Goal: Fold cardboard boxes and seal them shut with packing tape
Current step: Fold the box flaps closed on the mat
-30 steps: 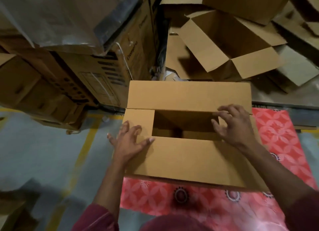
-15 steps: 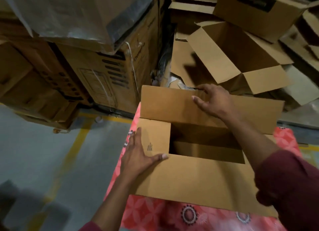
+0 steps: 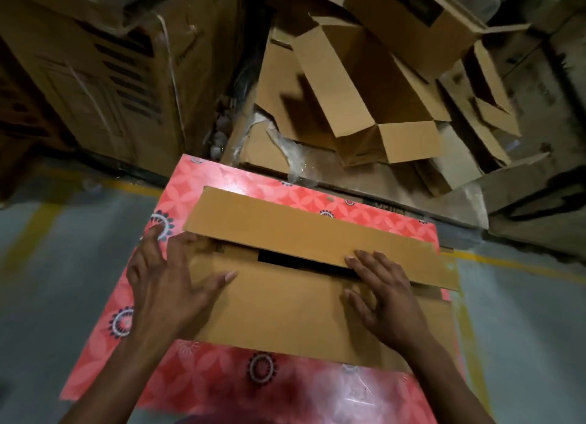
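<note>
Since 0.5 s earlier, the far flap point(image 3: 317, 233) had swung down over the box point(image 3: 285, 312) on the red-patterned desk point(image 3: 222, 379). The left hand point(image 3: 165, 297) and right hand point(image 3: 383, 303) lay flat, fingers spread, pressing the near flap, leaving 1 narrow gap. Judging from this, taping remained; no tape showed.

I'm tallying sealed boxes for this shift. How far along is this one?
Done: the box stands on the red patterned mat with its near flap folded flat. In hand: the left hand and right hand press on top as the far flap comes down; a dark gap remains. Left: closing it and taping; no tape visible.
</note>
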The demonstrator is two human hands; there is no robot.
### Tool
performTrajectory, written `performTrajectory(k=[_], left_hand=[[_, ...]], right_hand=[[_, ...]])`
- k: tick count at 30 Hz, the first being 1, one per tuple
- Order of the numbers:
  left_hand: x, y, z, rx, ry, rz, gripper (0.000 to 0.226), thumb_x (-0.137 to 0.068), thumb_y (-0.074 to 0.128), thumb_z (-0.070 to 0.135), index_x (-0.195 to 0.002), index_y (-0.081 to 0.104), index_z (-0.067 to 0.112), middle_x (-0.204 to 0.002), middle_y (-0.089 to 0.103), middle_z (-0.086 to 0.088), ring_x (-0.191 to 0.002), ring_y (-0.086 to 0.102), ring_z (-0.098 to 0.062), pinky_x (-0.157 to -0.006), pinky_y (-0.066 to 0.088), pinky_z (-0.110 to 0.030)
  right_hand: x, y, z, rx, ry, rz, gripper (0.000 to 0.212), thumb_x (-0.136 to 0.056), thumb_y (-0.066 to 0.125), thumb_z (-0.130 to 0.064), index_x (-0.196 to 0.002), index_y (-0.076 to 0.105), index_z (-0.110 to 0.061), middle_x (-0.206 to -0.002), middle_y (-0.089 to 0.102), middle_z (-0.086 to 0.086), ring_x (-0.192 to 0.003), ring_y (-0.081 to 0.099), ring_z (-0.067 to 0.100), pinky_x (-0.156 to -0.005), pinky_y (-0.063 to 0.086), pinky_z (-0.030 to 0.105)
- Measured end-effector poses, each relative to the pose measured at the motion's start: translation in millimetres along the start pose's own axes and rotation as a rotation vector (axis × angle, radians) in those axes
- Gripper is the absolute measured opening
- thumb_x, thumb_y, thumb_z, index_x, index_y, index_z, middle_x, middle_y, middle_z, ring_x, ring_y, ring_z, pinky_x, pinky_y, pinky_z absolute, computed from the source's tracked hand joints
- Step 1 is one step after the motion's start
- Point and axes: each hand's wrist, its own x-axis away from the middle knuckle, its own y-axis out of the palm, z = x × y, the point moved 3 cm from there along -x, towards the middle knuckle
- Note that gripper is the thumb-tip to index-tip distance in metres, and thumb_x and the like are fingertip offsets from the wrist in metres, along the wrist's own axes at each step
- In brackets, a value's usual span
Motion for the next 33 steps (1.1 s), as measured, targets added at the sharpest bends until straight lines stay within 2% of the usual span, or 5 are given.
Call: performTrajectory(k=[9,14,19,24,33], left_hand=[[38.0,51.8,130.3,-0.071,0.452,-0.051,0.044,-0.079,0.06,0.052,-0.112,0.07,0.025,-0.134,0.061,-0.009,-0.123,0.06,-0.036,-0.101,0.046,-0.051],[86.9,153.8,242.3,-0.299,0.629,-0.492,0.074,-0.094,0.038,0.056,-0.159,0.04,0.02,-0.173,0.019,-0.008,-0.161,0.015,-0.029,-0.125,0.02,-0.06],[113.7,202.8,272.5,-0.463,0.547,-0.461,0.086,-0.1,0.015,0.075,-0.16,0.041,0.019,-0.171,0.028,-0.007,-0.159,0.024,-0.028,-0.119,0.005,-0.066],[119.8,212.1,271.9,-0.514,0.525,-0.452,0.112,-0.082,-0.004,0.096,-0.169,0.006,0.024,-0.174,-0.01,0.002,-0.161,-0.01,-0.021,-0.123,0.001,-0.065],[124.9,209.7,280.9,-0.53,0.47,-0.481,0.109,-0.085,0.006,0.097,-0.168,-0.004,0.026,-0.174,-0.016,0.004,-0.161,-0.016,-0.02,-0.125,-0.005,-0.064]], right_hand=[[34.4,21.4,62.8,-0.038,0.077,-0.136,0.065,-0.101,0.02,-0.071,-0.153,0.044,-0.041,-0.167,0.024,-0.016,-0.157,0.017,0.016,-0.122,0.017,0.051],[46.3,12.7,83.1,-0.493,0.145,0.283,0.047,-0.08,0.056,-0.002,-0.121,0.074,-0.018,-0.132,0.066,-0.009,-0.128,0.058,0.01,-0.113,0.043,0.032],[108.5,-18.4,168.2,-0.496,0.47,0.704,0.039,-0.078,0.05,-0.001,-0.101,0.077,-0.015,-0.105,0.074,-0.005,-0.098,0.066,0.01,-0.09,0.047,0.017],[175.5,25.3,292.9,-0.339,0.818,0.056,0.053,-0.076,0.066,-0.003,-0.122,0.072,-0.03,-0.125,0.072,0.002,-0.112,0.067,0.024,-0.09,0.053,0.032],[160.5,72.8,291.5,-0.211,0.467,-0.557,0.057,-0.074,0.067,-0.024,-0.131,0.067,-0.019,-0.118,0.072,0.008,-0.109,0.067,0.033,-0.085,0.056,0.038]])
